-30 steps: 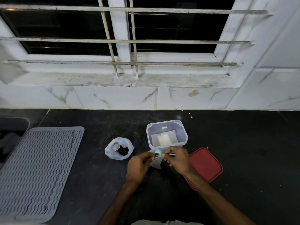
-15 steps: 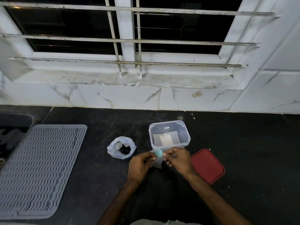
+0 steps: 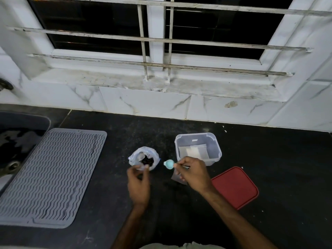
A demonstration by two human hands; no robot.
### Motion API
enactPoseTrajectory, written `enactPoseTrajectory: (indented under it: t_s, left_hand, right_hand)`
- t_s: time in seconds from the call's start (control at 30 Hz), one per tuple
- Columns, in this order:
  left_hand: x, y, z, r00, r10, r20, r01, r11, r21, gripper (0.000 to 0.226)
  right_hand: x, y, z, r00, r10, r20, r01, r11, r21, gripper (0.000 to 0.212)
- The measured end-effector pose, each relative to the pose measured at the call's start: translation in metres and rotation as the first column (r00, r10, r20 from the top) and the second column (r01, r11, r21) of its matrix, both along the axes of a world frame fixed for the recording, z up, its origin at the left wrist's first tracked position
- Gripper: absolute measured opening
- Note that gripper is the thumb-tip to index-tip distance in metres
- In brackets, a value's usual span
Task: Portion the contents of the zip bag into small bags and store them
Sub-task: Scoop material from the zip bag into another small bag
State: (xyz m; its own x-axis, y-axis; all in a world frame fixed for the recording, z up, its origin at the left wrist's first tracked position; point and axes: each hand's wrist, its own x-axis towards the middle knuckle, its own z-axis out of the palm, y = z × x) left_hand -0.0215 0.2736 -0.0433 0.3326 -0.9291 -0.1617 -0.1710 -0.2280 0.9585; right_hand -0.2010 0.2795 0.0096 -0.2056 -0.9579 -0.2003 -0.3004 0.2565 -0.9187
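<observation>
- Right grip (image 3: 194, 174) pinches the thin handle of a spoon (image 3: 169, 164), whose pale teal bowl points left toward the zip bag. The left grip (image 3: 139, 184) is blurred, with its fingers loosely curled at that bag's near rim. I cannot tell whether it pinches the plastic.
- The desk (image 3: 269, 168) is black stone, and its back edge meets a white marbled wall under a barred window.
- A grey ribbed drying mat (image 3: 52, 177) lies along the desk's left side, just beside a sink (image 3: 18, 141).
- A red lid (image 3: 235, 187) lies flat to the right of the right grip, nearer the desk's front edge than the container.
- The clear container (image 3: 197, 136) stands open mid-desk, just behind the right grip, with flat white small bags (image 3: 195, 151) on its floor.
- The zip bag (image 3: 143, 157) stands open left of the container and apart from it, with dark contents at the bottom.
- A loose small bag (image 3: 177, 178) shows under the right grip. I cannot tell whether it is held or lying on the desk.
</observation>
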Motion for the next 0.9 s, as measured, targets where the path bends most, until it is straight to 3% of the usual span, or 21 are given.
enactPoseTrajectory:
  t_s: [0.07, 0.13, 0.2, 0.33, 0.43, 0.57, 0.77, 0.9]
  left_hand:
    - [0.018, -0.008, -0.017, 0.988, 0.153, -0.033, -0.144, 0.971, 0.191, 0.045]
    - [0.029, -0.019, -0.039, 0.994, 0.106, -0.033, -0.084, 0.916, 0.393, 0.064]
    - [0.033, -0.032, -0.054, 1.000, -0.008, -0.013, 0.013, 0.901, 0.434, 0.072]
    - [0.020, -0.054, -0.046, 0.991, -0.125, -0.050, 0.135, 0.898, 0.419, 0.049]
    - [0.017, -0.064, -0.043, 0.994, -0.109, -0.008, 0.103, 0.907, 0.409, 0.032]
    - [0.016, -0.065, -0.050, 0.994, -0.111, 0.002, 0.103, 0.932, 0.348, 0.016]
    - [0.015, -0.062, -0.057, 0.989, -0.130, -0.075, 0.143, 0.969, 0.203, 0.003]
    - [0.014, -0.064, -0.056, 0.990, -0.132, -0.051, 0.138, 0.978, 0.155, 0.006]
  right_hand:
    - [0.025, -0.014, -0.007, 0.995, 0.068, -0.079, -0.069, 0.997, -0.015, 0.013]
    - [0.048, -0.029, -0.020, 0.969, 0.133, -0.209, -0.138, 0.990, -0.008, 0.012]
    - [0.066, -0.043, -0.033, 0.892, 0.187, -0.412, -0.197, 0.980, 0.019, 0.016]
    - [0.080, -0.060, -0.043, 0.607, 0.356, -0.710, -0.301, 0.930, 0.208, 0.027]
    - [0.079, -0.066, -0.048, 0.535, 0.384, -0.752, -0.289, 0.920, 0.264, 0.029]
    - [0.080, -0.073, -0.054, 0.567, 0.362, -0.740, -0.212, 0.932, 0.293, 0.030]
    - [0.085, -0.073, -0.066, 0.839, 0.120, -0.530, -0.032, 0.985, 0.172, 0.025]
    - [0.080, -0.077, -0.080, 0.936, -0.016, -0.351, 0.090, 0.977, 0.195, 0.027]
